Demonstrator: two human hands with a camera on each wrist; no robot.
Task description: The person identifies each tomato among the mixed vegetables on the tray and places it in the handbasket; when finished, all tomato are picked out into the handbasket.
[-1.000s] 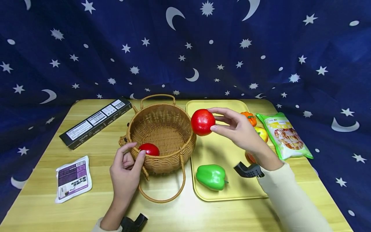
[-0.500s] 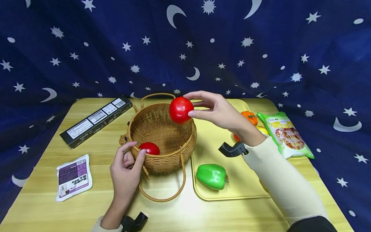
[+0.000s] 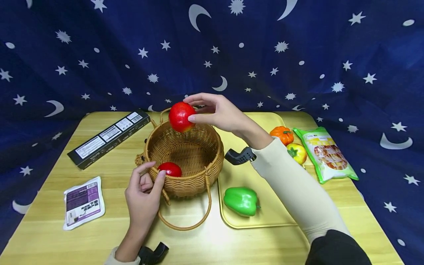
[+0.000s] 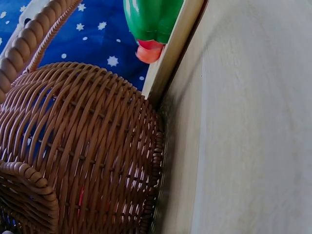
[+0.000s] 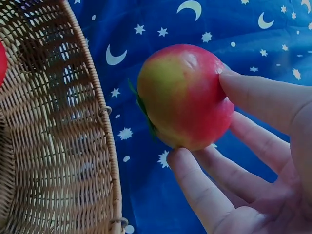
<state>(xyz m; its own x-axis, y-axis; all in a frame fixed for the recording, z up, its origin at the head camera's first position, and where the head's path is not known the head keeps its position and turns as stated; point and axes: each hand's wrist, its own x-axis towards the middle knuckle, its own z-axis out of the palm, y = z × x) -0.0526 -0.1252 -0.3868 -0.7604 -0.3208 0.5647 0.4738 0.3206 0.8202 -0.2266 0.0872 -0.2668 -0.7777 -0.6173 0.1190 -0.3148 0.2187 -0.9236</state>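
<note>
My right hand (image 3: pixel 213 112) pinches a glossy red tomato (image 3: pixel 181 117) between thumb and fingertips above the back of a round wicker basket (image 3: pixel 185 187). In the right wrist view the tomato (image 5: pixel 183 100) shows a yellow-green side and green leaves, beside the basket's rim (image 5: pixel 105 122). My left hand (image 3: pixel 145 195) grips the basket's front-left rim with thumb and fingers. Just inside that rim lies a smooth red oval thing (image 3: pixel 170 169), its lower part hidden. The left wrist view has the basket's woven side (image 4: pixel 92 146) close up.
A yellow tray (image 3: pixel 228 176) at right bears a green bell pepper (image 3: pixel 241 201). Near its right edge are an orange pumpkin (image 3: pixel 282 135) and a yellow fruit (image 3: pixel 296 153), then a green food bag (image 3: pixel 328 154). At left lie a black box (image 3: pixel 109 139) and a purple-white packet (image 3: pixel 84 203).
My right hand has carried the tomato leftward and slightly up, from over the tray's left edge to above the basket. The left hand has kept its place on the rim.
</note>
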